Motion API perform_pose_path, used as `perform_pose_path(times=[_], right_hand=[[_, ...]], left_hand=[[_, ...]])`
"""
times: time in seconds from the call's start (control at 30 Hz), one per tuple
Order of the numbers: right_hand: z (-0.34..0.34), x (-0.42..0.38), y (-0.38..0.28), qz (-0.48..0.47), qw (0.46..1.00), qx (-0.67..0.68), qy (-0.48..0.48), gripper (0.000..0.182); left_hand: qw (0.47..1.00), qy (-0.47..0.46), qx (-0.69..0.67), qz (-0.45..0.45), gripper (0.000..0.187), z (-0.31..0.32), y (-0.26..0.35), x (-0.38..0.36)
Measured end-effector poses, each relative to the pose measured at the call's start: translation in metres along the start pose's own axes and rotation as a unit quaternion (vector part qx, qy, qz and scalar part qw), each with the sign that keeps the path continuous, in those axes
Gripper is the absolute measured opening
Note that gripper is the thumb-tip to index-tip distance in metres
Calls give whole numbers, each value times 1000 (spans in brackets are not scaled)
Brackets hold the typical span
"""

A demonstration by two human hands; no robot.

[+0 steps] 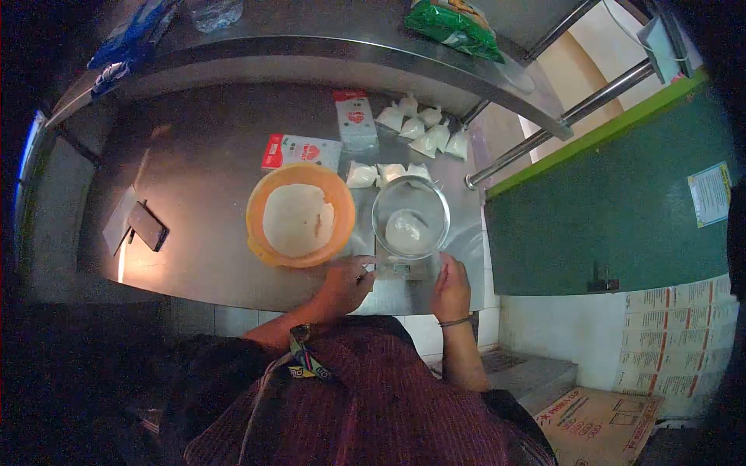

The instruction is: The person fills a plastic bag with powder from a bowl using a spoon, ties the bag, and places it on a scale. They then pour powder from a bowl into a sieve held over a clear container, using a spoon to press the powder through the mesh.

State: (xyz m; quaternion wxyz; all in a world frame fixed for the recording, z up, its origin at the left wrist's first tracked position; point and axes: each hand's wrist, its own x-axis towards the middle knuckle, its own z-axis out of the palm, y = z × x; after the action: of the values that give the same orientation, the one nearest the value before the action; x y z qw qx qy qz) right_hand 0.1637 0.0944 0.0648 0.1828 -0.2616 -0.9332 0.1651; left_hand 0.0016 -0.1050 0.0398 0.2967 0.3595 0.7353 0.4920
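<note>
A steel bowl (445, 225) with a small mound of white powder (407, 231) stands on what looks like a scale (398, 270) near the table's front edge. Just left of the scale is my left hand (350, 284), its fingers curled; a small dark thing shows at them, too small to name. My right hand (452, 289) is at the bowl's front right, fingers pressed together; whatever they pinch is hard to make out. To the left, an orange basin (256, 225) holds a lot of white powder (291, 217). Small tied bags of white powder (361, 175) sit behind the bowl.
More tied bags (431, 140) and two red-and-white packs (357, 124) (299, 151) lie farther back. A phone (148, 225) rests at the left of the metal table (210, 155). Overhead runs a shelf (326, 46) with a green package (454, 29). A cardboard box (598, 427) is low at right.
</note>
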Motion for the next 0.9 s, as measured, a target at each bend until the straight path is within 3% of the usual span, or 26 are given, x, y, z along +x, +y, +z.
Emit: perform_pose_path(times=[0.07, 0.17, 0.27, 0.33, 0.4, 0.53, 0.63, 0.87, 0.9], right_hand=[[-1, -2, 0, 0, 1000, 5, 17, 30], [-2, -5, 2, 9, 999, 1, -38, 31], [-3, -7, -1, 27, 999, 23, 9, 28], [-3, -9, 2, 39, 998, 20, -49, 28], [-5, -10, -1, 48, 998, 29, -35, 28], [-11, -10, -4, 42, 997, 33, -59, 29], [-16, -8, -11, 40, 999, 31, -13, 29], [-13, -10, -4, 29, 998, 58, 3, 28], [-13, -10, -2, 33, 998, 36, -28, 28]], left_hand=[[1000, 11, 4, 15, 33, 5, -9, 1], [999, 16, 11, 30, 33, 11, -15, 1], [1000, 7, 15, 20, 33, 8, -12, 2], [1000, -2, 14, 13, 33, 9, -7, 0], [999, 9, -36, -22, 32, 12, -5, -3], [1000, 10, -20, 11, 30, 15, -12, -2], [1000, -3, 20, 3, 30, 14, -12, 1], [1000, 10, -11, -25, 33, 10, 3, -6], [999, 16, -13, -27, 32, 11, 4, -8]])
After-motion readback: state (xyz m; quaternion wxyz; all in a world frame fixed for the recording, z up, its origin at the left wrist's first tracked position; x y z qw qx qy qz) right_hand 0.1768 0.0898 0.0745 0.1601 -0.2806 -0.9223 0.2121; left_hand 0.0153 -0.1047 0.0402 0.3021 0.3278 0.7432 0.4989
